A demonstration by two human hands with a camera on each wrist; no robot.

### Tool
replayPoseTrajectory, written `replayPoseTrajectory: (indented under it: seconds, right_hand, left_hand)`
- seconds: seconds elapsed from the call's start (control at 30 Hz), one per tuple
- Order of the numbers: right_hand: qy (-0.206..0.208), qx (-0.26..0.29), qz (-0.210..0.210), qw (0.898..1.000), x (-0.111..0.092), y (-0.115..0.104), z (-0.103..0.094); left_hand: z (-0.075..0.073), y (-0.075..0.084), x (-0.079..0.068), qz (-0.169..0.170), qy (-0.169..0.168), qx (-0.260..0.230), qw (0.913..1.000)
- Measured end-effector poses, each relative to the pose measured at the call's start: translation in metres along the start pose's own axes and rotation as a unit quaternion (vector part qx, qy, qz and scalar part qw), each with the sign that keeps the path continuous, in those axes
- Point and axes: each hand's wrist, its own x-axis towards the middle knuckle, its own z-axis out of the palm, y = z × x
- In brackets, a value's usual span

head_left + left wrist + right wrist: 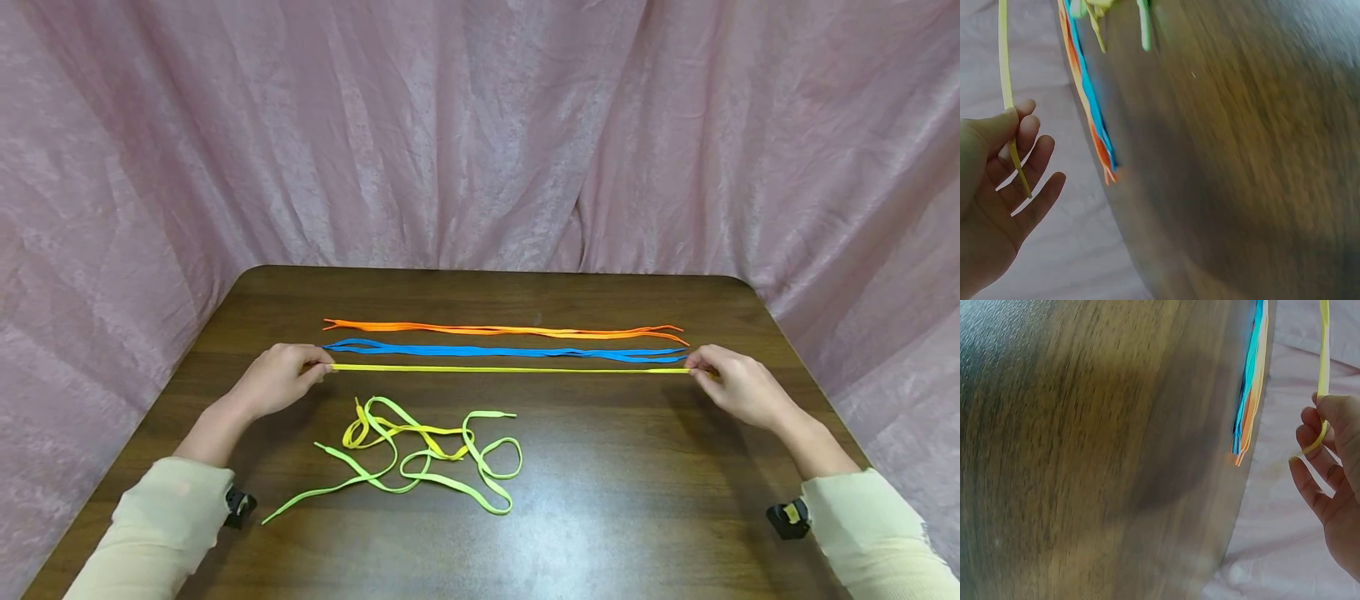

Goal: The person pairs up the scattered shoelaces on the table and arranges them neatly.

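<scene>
A yellow shoelace (pixel 510 368) is stretched straight between my two hands. My left hand (pixel 283 377) pinches it near one end between thumb and index finger; in the left wrist view its tip hangs past the palm. My right hand (pixel 738 385) pinches the other end, and a short tail curls below the fingers in the right wrist view. Just beyond it, blue shoelaces (pixel 480 352) lie lengthwise on the table. Orange shoelaces (pixel 480 330) lie parallel behind the blue ones.
Nearer me, green shoelaces (pixel 457 483) lie in loose loops, tangled with another yellow shoelace (pixel 442 430). The brown wooden table (pixel 645 500) ends at a rounded far edge, with a pink curtain (pixel 480 150) hanging behind it.
</scene>
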Motion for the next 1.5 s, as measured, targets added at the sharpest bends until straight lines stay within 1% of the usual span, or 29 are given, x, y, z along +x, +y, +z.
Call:
replayPoseTrajectory:
  seconds: [0.13,0.27,0.37,0.47,0.67,0.87,1.03,1.23,1.37,1.5]
  right_hand:
    - [-0.002,0.001,-0.001,1.0,-0.002,0.003,0.0]
    - [-0.009,-0.001,0.005,1.0,-0.004,0.007,0.0]
    - [-0.011,-0.001,0.011,1.0,-0.006,0.011,0.001]
    - [-0.012,0.001,0.018,1.0,-0.008,0.015,0.002]
    - [-0.021,0.011,0.029,0.999,-0.01,0.017,0.003]
    - [-0.028,0.011,0.034,0.999,-0.011,0.02,0.005]
    - [-0.037,0.012,0.041,0.998,-0.009,0.022,0.008]
    - [-0.07,0.015,0.074,0.995,-0.004,0.023,0.011]
    - [-0.088,0.013,0.08,0.993,0.0,0.024,0.013]
    - [-0.116,0.014,0.083,0.99,0.002,0.025,0.016]
  left_hand:
    - [0.0,-0.014,-0.002,-0.02,-0.003,-0.005,0.9998]
    - [-0.001,-0.023,-0.005,-0.039,-0.009,-0.014,0.9991]
    - [-0.003,-0.028,-0.006,-0.054,-0.017,-0.019,0.9982]
    - [-0.005,-0.033,-0.007,-0.06,-0.02,-0.022,0.9978]
    - [-0.005,-0.042,-0.009,-0.074,-0.016,-0.025,0.9968]
    - [-0.004,-0.047,-0.009,-0.087,-0.026,-0.034,0.9953]
    - [-0.001,-0.049,-0.006,-0.083,-0.023,-0.035,0.9956]
    - [0.003,-0.051,0.001,-0.097,-0.023,-0.037,0.9943]
    - [0.005,-0.053,0.004,-0.11,-0.027,-0.026,0.9932]
    - [0.007,-0.054,0.008,-0.128,-0.035,-0.013,0.9911]
